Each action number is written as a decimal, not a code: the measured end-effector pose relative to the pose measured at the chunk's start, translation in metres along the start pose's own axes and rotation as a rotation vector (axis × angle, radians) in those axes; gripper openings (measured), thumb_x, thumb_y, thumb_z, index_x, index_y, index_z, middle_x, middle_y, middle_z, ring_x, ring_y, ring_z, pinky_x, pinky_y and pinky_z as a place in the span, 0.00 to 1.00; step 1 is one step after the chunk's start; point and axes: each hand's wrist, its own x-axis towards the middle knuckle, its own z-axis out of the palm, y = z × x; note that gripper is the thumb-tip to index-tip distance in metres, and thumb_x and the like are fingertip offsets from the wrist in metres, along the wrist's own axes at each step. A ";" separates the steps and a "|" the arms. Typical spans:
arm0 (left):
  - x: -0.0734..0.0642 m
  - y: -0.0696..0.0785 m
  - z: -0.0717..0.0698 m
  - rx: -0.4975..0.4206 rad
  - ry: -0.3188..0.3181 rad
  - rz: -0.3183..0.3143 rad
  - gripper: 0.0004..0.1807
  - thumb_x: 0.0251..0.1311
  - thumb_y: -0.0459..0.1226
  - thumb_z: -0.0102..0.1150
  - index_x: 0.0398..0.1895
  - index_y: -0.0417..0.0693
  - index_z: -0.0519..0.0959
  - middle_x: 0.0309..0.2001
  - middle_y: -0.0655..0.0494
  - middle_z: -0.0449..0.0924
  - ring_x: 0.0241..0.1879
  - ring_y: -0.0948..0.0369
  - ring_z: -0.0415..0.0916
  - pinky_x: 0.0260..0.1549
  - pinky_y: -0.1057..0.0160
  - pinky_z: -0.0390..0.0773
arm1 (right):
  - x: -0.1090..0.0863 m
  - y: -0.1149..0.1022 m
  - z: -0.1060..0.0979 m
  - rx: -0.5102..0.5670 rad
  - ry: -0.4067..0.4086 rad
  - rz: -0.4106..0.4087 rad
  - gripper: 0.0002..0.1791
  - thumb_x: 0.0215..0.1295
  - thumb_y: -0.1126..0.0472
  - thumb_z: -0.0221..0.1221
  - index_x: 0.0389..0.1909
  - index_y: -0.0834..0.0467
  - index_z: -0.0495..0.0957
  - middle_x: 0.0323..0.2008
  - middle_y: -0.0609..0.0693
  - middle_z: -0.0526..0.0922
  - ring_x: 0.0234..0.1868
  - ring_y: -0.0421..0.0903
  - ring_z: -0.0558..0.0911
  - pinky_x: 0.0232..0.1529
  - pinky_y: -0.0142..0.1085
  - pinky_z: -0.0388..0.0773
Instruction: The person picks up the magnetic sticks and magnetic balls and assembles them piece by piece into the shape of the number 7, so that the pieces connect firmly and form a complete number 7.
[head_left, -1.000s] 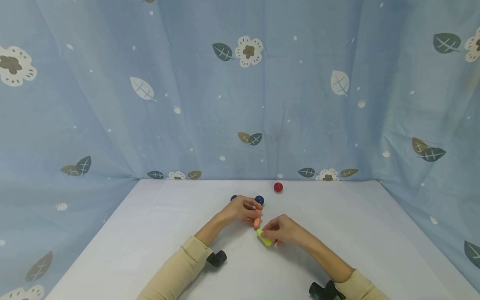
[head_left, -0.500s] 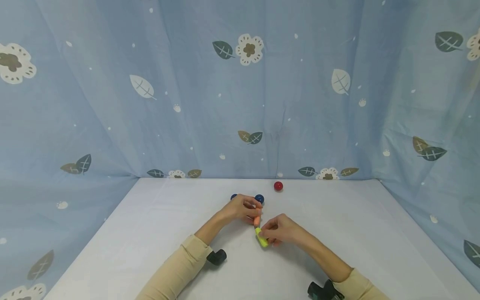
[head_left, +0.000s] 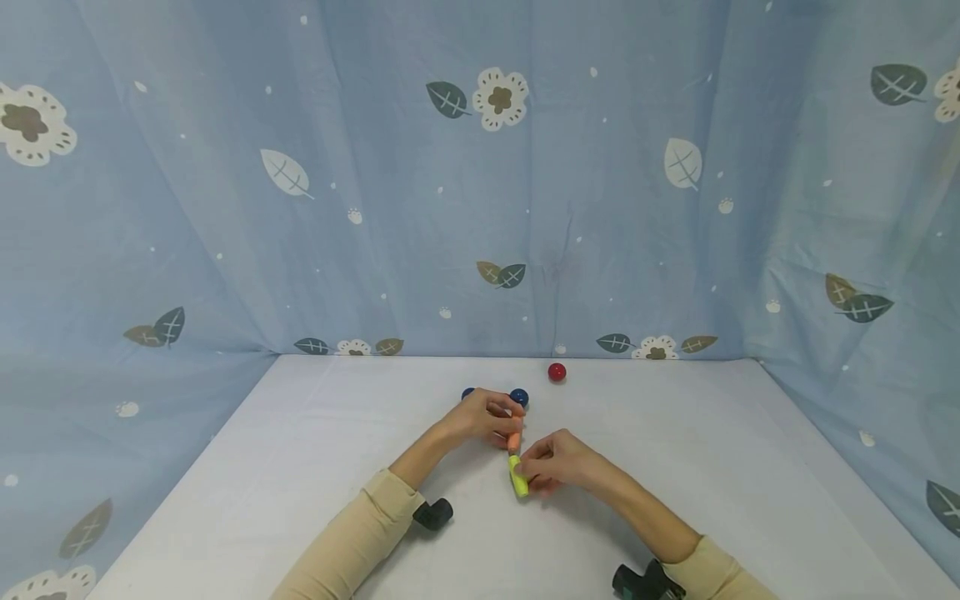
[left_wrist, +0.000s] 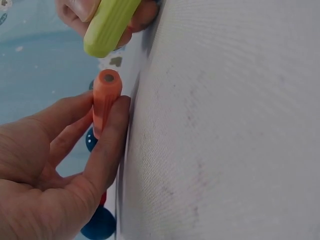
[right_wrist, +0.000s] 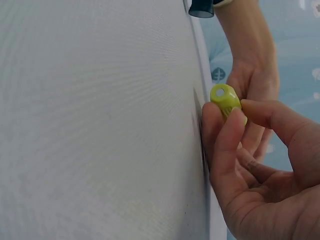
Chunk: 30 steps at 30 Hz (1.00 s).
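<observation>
In the head view my left hand (head_left: 483, 417) pinches an orange magnetic rod (head_left: 514, 437) between thumb and fingers. The left wrist view shows a grey round inset in the near end of that rod (left_wrist: 106, 92). My right hand (head_left: 562, 460) pinches a yellow-green magnetic rod (head_left: 518, 477), whose end also has a grey disc in the right wrist view (right_wrist: 225, 97). The two rods stand nearly in line, end toward end, with a small gap in the left wrist view. One blue ball (head_left: 519, 397) sits just beyond the orange rod's far end.
Behind my left hand another blue ball (head_left: 468, 392) is partly hidden. A red ball (head_left: 557, 372) lies near the back edge of the white table (head_left: 675, 450). A blue patterned curtain (head_left: 405, 208) hangs behind and at both sides.
The yellow-green rod has turned from a slant to nearly in line with the orange rod, its near end swinging left. My left hand and the balls stay put.
</observation>
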 end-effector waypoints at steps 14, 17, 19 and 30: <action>0.000 -0.003 -0.001 -0.039 -0.016 0.033 0.17 0.59 0.36 0.67 0.49 0.37 0.82 0.37 0.50 0.86 0.31 0.62 0.81 0.34 0.60 0.86 | 0.004 0.002 0.001 0.170 -0.039 0.085 0.20 0.62 0.56 0.66 0.46 0.68 0.81 0.33 0.53 0.87 0.31 0.45 0.88 0.36 0.34 0.85; -0.001 -0.001 -0.001 -0.042 -0.020 0.029 0.17 0.60 0.36 0.67 0.49 0.37 0.82 0.38 0.50 0.85 0.32 0.62 0.80 0.34 0.60 0.86 | 0.006 0.003 0.001 0.193 -0.031 0.096 0.21 0.61 0.56 0.67 0.48 0.68 0.81 0.34 0.53 0.87 0.31 0.44 0.88 0.36 0.34 0.85; -0.001 0.000 -0.001 -0.054 -0.027 0.024 0.17 0.60 0.36 0.67 0.50 0.37 0.82 0.38 0.49 0.85 0.32 0.62 0.80 0.34 0.60 0.86 | 0.007 0.004 0.000 0.208 -0.036 0.094 0.21 0.62 0.56 0.66 0.48 0.69 0.80 0.34 0.54 0.86 0.31 0.44 0.88 0.36 0.35 0.85; 0.001 -0.002 0.001 -0.103 -0.046 -0.001 0.18 0.60 0.35 0.67 0.51 0.35 0.81 0.38 0.49 0.85 0.30 0.61 0.84 0.36 0.59 0.86 | 0.008 0.005 -0.001 0.250 -0.054 0.098 0.21 0.63 0.56 0.65 0.49 0.69 0.79 0.32 0.54 0.87 0.29 0.43 0.87 0.36 0.35 0.86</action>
